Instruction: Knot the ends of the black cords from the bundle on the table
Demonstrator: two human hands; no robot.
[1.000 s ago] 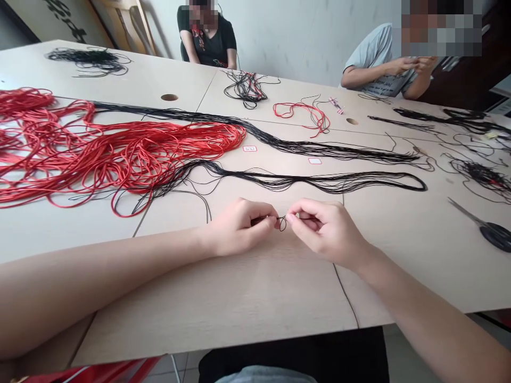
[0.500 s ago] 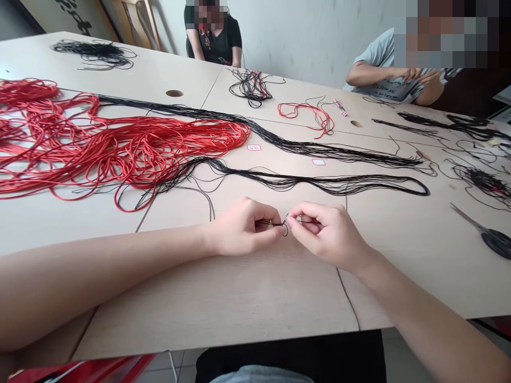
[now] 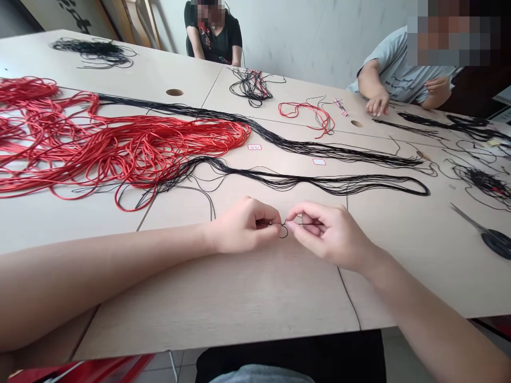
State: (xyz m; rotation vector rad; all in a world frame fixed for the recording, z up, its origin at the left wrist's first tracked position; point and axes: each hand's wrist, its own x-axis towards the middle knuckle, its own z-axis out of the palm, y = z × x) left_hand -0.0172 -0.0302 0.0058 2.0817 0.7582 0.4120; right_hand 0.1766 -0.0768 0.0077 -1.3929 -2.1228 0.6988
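There are two hands (image 3: 243,226), two co-workers (image 3: 213,32), two table holes (image 3: 174,92), two labels (image 3: 254,147) and one pair of scissors (image 3: 481,229).

On the table (image 3: 223,303) — scissors (image 3: 491,238) right, a wire bundle (image 3: 120,146) left.

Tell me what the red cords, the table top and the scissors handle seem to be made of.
The red cords look like plastic-coated wire, smooth with a slight gloss, holding loose loops. The table top seems laminate, pale and matte with faint grain. The scissors handle looks like black plastic with a soft sheen.
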